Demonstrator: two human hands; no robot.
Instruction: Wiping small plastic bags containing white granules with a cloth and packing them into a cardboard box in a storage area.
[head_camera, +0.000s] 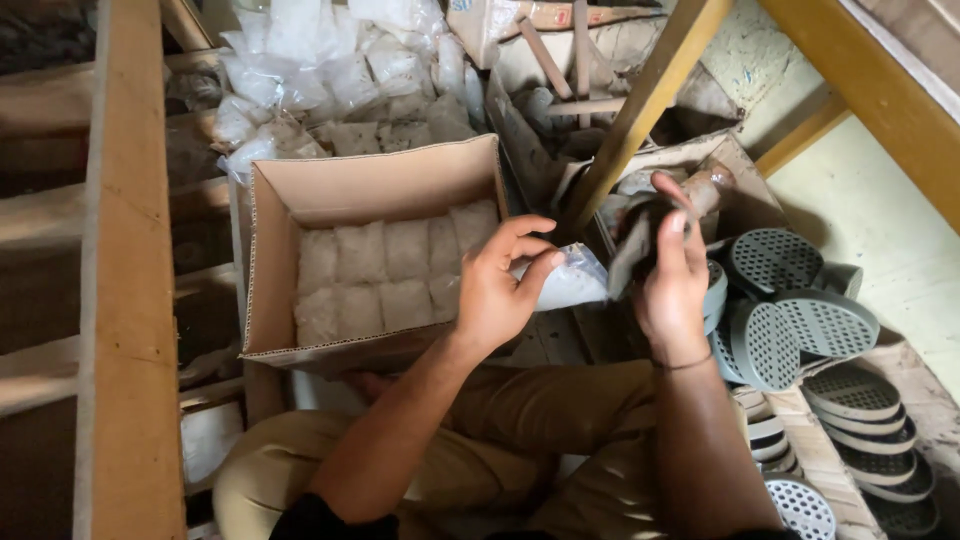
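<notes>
Left hand (505, 285) on plastic bag (570, 280), right hand (668, 272) around grey disc (632, 250).

Left hand (500, 285): pinching clear plastic bag (568, 280). Right hand (668, 270): grip closed around grey disc (632, 250). Cardboard box (350, 190) of packed bags at 9 o'clock; perforated grey discs (800, 320) piled at 3 o'clock; loose bags (320, 60) at 11 o'clock.

Single head view, looking steeply down, close over hands and lap, cardboard box (370, 190) just ahead
</notes>
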